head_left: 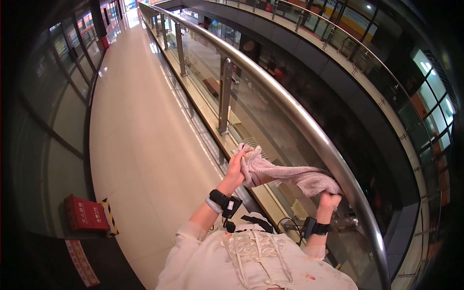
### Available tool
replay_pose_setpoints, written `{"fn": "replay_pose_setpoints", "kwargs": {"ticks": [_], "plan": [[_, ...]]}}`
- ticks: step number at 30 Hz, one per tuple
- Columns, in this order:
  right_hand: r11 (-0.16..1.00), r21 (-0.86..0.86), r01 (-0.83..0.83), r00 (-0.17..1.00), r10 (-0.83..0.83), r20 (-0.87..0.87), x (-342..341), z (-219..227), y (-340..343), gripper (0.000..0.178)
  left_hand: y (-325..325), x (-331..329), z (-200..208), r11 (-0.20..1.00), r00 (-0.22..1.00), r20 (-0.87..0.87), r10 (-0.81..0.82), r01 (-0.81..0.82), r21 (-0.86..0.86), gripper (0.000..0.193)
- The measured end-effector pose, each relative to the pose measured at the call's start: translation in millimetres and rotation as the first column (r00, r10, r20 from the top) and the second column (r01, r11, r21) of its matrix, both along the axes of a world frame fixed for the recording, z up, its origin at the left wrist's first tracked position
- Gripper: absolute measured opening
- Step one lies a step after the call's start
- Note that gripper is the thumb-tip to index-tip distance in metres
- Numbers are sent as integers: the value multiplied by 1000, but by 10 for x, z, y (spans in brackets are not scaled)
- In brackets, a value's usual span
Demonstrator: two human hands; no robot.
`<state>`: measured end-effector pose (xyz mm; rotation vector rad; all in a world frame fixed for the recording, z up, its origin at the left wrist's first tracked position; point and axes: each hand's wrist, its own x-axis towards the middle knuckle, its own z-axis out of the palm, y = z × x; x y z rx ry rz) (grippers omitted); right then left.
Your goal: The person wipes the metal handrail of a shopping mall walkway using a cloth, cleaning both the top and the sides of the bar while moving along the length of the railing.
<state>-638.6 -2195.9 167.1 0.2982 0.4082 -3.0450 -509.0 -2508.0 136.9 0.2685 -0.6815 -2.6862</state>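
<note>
A pinkish-grey cloth (290, 174) stretches between my two hands, slightly twisted and sagging in the middle. My left hand (236, 170) is closed on its bunched left end, in front of the glass panel. At the other end, my right hand (330, 200) grips the cloth close beside the steel handrail (309, 126). Whether the cloth touches the rail there, I cannot tell. Fingers of the right hand are partly hidden by the fabric. Black devices are strapped to both wrists, with a cable near the right one.
Steel posts (224, 96) and glass panels carry the curved railing beside a drop to a lower level. A tiled walkway (140, 130) runs ahead on the left, along a glass wall. A red box (86, 213) stands at lower left by a black-and-yellow striped edge (110, 217).
</note>
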Motion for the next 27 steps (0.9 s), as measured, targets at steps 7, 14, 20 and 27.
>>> {"fn": "replay_pose_setpoints", "kwargs": {"ticks": [7,14,20,27], "plan": [[972,38,-234,970,236,-57,-390,-19,-1040,38,-652,196,40,976,973,106,204,-211,61,23],[926,-57,-374,921,364,-138,-686,186,-2612,35,-1673,119,-149,943,929,167,331,-332,-18,26],[912,-25,-409,907,403,-123,-1141,-67,-3774,35,-2671,-239,59,920,905,169,391,-379,-101,24],[708,284,-647,748,661,58,-1341,-433,-4715,37,-3596,-896,2,907,894,169,414,-390,-159,25]]}}
